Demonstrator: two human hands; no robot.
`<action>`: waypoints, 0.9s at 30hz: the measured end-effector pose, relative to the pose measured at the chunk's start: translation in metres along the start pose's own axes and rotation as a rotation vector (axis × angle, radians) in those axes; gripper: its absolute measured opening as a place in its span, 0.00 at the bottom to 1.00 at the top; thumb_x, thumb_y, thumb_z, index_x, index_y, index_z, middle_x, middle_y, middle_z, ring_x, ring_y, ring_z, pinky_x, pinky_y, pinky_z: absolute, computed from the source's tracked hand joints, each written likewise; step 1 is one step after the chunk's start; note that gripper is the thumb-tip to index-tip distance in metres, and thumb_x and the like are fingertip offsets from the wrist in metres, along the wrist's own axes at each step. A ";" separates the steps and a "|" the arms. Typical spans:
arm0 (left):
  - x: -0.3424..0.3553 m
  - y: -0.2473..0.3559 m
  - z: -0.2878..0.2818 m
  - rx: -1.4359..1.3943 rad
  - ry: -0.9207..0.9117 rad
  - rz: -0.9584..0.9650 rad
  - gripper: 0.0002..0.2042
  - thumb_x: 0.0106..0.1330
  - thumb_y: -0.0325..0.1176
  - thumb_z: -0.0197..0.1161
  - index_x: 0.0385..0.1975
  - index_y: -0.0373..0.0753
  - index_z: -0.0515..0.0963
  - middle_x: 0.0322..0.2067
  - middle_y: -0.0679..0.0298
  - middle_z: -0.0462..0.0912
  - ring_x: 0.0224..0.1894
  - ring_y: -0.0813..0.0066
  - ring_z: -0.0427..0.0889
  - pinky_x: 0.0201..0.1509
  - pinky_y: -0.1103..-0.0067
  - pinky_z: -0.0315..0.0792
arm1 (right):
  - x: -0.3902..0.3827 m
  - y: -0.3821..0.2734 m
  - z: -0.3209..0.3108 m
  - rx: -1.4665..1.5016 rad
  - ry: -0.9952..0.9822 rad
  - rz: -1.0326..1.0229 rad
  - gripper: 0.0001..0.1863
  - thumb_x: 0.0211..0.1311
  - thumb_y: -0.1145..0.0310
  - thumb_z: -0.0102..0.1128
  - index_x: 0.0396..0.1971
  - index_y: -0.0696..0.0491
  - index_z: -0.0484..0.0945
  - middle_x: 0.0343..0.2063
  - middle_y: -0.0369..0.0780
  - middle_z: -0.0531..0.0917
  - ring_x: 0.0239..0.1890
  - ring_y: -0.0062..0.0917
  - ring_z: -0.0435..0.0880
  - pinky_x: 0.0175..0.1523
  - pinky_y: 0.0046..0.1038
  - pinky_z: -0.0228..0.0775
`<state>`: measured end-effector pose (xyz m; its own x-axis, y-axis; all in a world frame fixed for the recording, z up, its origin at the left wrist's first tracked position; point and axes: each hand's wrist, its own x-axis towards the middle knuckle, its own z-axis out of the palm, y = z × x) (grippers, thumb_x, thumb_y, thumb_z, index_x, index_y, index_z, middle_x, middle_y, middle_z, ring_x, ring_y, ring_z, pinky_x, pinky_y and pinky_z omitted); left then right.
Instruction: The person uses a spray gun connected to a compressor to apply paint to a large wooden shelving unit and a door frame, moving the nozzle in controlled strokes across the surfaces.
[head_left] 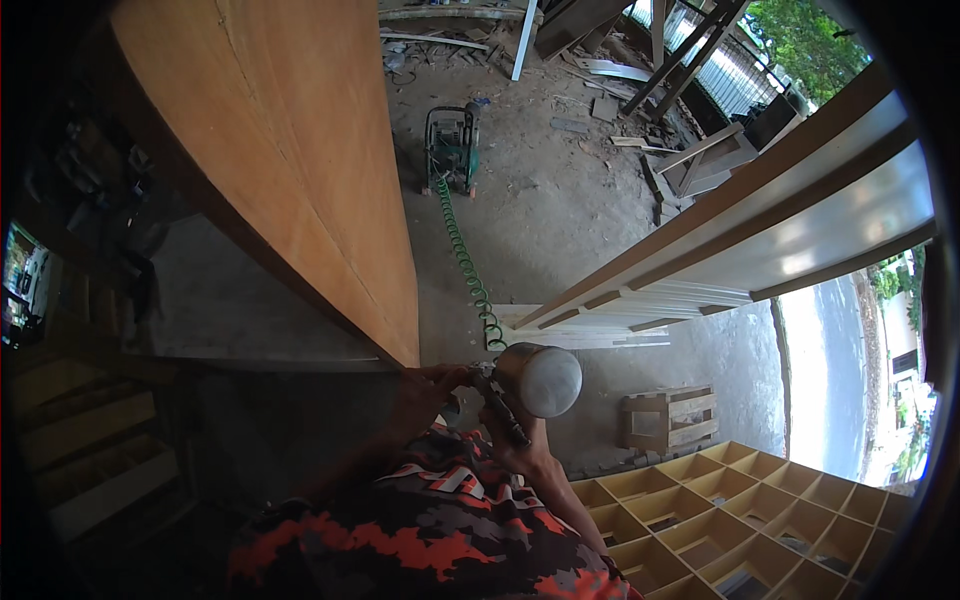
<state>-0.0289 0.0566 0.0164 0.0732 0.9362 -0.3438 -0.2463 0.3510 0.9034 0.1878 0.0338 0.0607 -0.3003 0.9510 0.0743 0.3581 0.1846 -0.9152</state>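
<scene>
My right hand [525, 450] grips a spray gun [488, 385] with a round metal cup [550, 385], just in front of my body in the lower middle. My left hand [430, 390] is closed on the gun's front end, though its fingertips are partly hidden. A green coiled hose [460, 250] runs from beside the gun up the floor to a small green-and-black compressor [452, 150]. A tall orange-brown wooden panel [280, 150] stands just left of my hands.
Long framed panels [740, 230] stand at right, above pale boards [580, 340]. A wooden crate [668, 415] and a gridded wooden shelf unit [725, 520] are at lower right. Scrap wood [690, 160] litters the far floor. Dark shelving [90, 420] is at left.
</scene>
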 end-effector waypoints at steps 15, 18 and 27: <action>0.006 -0.009 -0.004 0.034 0.023 -0.022 0.18 0.75 0.46 0.73 0.51 0.36 0.90 0.38 0.64 0.93 0.23 0.83 0.83 0.27 0.82 0.79 | 0.005 0.000 0.003 0.003 0.076 -0.104 0.12 0.64 0.76 0.67 0.46 0.62 0.85 0.33 0.50 0.87 0.35 0.45 0.88 0.42 0.40 0.79; 0.009 -0.010 -0.004 0.021 0.011 -0.046 0.18 0.76 0.46 0.72 0.52 0.36 0.90 0.39 0.63 0.93 0.22 0.82 0.82 0.26 0.81 0.78 | 0.004 0.001 0.001 0.001 0.072 -0.086 0.10 0.65 0.75 0.66 0.45 0.62 0.85 0.32 0.50 0.88 0.35 0.43 0.90 0.41 0.39 0.80; 0.011 -0.012 0.002 0.080 0.015 -0.018 0.18 0.78 0.45 0.69 0.52 0.36 0.90 0.40 0.62 0.94 0.25 0.81 0.84 0.27 0.82 0.77 | -0.001 0.005 0.001 0.058 0.049 0.022 0.12 0.70 0.69 0.67 0.48 0.60 0.87 0.31 0.51 0.89 0.35 0.40 0.92 0.41 0.38 0.80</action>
<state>-0.0227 0.0630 0.0021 0.0622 0.9294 -0.3637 -0.1672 0.3690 0.9143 0.1893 0.0336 0.0554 -0.2486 0.9659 0.0720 0.3123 0.1503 -0.9380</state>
